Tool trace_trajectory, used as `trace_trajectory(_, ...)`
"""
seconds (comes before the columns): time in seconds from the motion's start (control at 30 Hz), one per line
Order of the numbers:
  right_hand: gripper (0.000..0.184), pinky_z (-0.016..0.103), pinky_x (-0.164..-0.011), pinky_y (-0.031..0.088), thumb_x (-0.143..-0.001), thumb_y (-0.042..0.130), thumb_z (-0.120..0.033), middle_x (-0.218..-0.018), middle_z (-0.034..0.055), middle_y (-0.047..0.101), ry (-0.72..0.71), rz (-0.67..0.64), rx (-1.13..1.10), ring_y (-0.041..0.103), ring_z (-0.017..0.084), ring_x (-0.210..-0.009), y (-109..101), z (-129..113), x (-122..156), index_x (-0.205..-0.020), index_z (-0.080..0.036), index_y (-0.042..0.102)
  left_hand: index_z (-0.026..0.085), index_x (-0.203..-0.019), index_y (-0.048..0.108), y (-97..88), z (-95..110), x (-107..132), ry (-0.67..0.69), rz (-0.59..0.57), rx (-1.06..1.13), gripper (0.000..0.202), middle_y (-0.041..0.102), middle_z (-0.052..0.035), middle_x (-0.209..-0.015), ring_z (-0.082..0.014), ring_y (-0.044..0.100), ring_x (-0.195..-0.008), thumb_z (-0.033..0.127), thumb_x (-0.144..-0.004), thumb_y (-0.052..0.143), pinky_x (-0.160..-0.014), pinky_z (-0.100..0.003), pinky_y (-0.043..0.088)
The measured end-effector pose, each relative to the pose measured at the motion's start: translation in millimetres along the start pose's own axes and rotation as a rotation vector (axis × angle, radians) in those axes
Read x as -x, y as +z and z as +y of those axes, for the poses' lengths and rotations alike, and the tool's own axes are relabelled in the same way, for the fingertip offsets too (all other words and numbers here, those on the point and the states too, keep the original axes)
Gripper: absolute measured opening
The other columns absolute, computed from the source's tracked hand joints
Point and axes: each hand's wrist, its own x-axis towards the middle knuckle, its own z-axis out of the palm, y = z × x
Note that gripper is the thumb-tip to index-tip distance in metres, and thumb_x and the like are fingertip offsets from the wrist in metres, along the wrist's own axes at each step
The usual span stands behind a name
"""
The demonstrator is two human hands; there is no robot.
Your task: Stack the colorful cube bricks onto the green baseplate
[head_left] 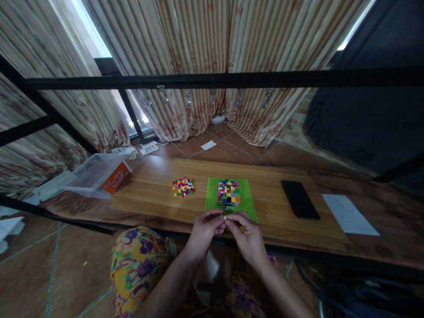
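Note:
My left hand [206, 228] and my right hand [244, 230] meet at the near edge of a green studded baseplate [247, 194]. Pinched between the fingertips of both is a small white building brick [225, 217], mostly covered by the fingers. Just beyond, a block built of many coloured bricks [228, 192] rises from the middle of the baseplate. To the left, a loose pile of small coloured bricks [183, 187] lies on the wooden board.
The wooden board [155, 203] carries a black phone [300, 199] on the right, with a white paper sheet [350, 214] beyond it. A clear plastic box [89, 174] with an orange label stands at the left end. A black metal rail [205, 81] crosses in front of the curtains.

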Motion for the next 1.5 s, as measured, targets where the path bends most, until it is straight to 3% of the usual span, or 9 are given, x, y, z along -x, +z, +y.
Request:
trace_trajectory(0.23, 0.014, 0.032, -0.081, 0.049, -0.089, 0.058, -0.031, -0.093, 0.0035, 0.066, -0.07, -0.022, 0.129, 0.062, 0.019, -0.09, -6.9, -1.0, -2.6, -0.094, -0.025, 0.07, 0.011, -0.089, 0.066, 5.1, 0.0, -3.5, 0.021, 0.016, 0.026, 0.042, 0.067, -0.0016, -0.068, -0.0082, 0.06, -0.057, 0.028, -0.055, 0.084, -0.062, -0.022, 0.05)
trace_trajectory(0.4, 0.017, 0.031, -0.08, 0.049, -0.091, 0.056, -0.033, -0.091, 0.0033, 0.066, -0.108, -0.005, 0.19, 0.062, 0.019, -0.088, -7.6, 7.5, -19.0, -0.092, -0.025, 0.071, 0.011, -0.097, 0.066, 3.7, -0.8, -11.7, 0.07, 0.006, -0.013, 0.04, 0.069, -0.0041, -0.077, -0.0098, 0.062, -0.062, 0.027, -0.063, 0.079, -0.064, -0.024, 0.051)
trace_trajectory(0.6, 0.021, 0.034, -0.081, 0.046, -0.091, 0.055, -0.033, -0.091, 0.0052, 0.067, -0.155, 0.113, 0.379, 0.059, 0.021, -0.089, 1.7, 26.3, -57.5, -0.089, -0.023, 0.073, 0.015, -0.113, 0.063, -11.6, -9.1, -50.4, 0.364, 0.119, -0.431, 0.04, 0.069, -0.0041, -0.087, -0.0106, 0.06, -0.067, 0.021, -0.074, 0.065, -0.062, -0.022, 0.048)
trace_trajectory(0.73, 0.023, 0.034, -0.082, 0.044, -0.092, 0.053, -0.03, -0.09, 0.0059, 0.067, -0.188, 0.092, 0.518, 0.056, 0.022, -0.089, 7.1, 30.5, -70.1, -0.089, -0.022, 0.074, 0.017, -0.123, 0.058, -13.7, -7.2, -61.8, 0.409, 0.091, -0.733, 0.045, 0.069, -0.0057, -0.099, -0.0121, 0.06, -0.068, 0.019, -0.077, 0.058, -0.068, -0.025, 0.05)
trace_trajectory(0.9, 0.022, 0.034, -0.08, 0.042, -0.092, 0.053, -0.027, -0.091, 0.006, 0.068, -0.213, 0.066, 0.642, 0.053, 0.022, -0.086, 9.8, 33.6, -70.8, -0.091, -0.021, 0.075, 0.02, -0.128, 0.055, -5.1, -4.8, -60.3, 0.403, 0.049, -0.866, 0.048, 0.069, -0.0048, -0.102, -0.014, 0.063, -0.074, 0.019, -0.08, 0.055, -0.078, -0.028, 0.051)
trace_trajectory(1.17, 0.022, 0.033, -0.078, 0.041, -0.092, 0.054, -0.029, -0.087, 0.0049, 0.069, -0.186, 0.106, 0.618, 0.054, 0.021, -0.083, 11.1, 37.1, -71.0, -0.088, -0.021, 0.074, 0.021, -0.136, 0.046, -2.1, -7.8, -53.1, 0.491, 0.074, -0.998, 0.054, 0.064, -0.0061, -0.11, -0.0159, 0.063, -0.09, 0.018, -0.083, 0.052, -0.087, -0.03, 0.051)
trace_trajectory(1.37, 0.023, 0.034, -0.078, 0.04, -0.091, 0.053, -0.028, -0.084, 0.0045, 0.069, -0.18, 0.143, 0.638, 0.053, 0.022, -0.081, 13.2, 35.5, -70.1, -0.083, -0.021, 0.074, 0.023, -0.141, 0.039, -2.5, -7.7, -45.4, 0.675, 0.068, -1.321, 0.055, 0.055, -0.0089, -0.121, -0.0179, 0.059, -0.103, 0.014, -0.086, 0.042, -0.092, -0.03, 0.049)
trace_trajectory(1.5, 0.024, 0.034, -0.077, 0.04, -0.092, 0.052, -0.027, -0.084, 0.0053, 0.068, -0.202, 0.137, 0.639, 0.053, 0.022, -0.082, 13.8, 38.0, -68.6, -0.085, -0.021, 0.074, 0.021, -0.143, 0.036, -1.3, -4.4, -45.3, 0.667, 0.03, -1.562, 0.059, 0.054, -0.0104, -0.121, -0.021, 0.058, -0.105, 0.014, -0.085, 0.043, -0.09, -0.031, 0.05)
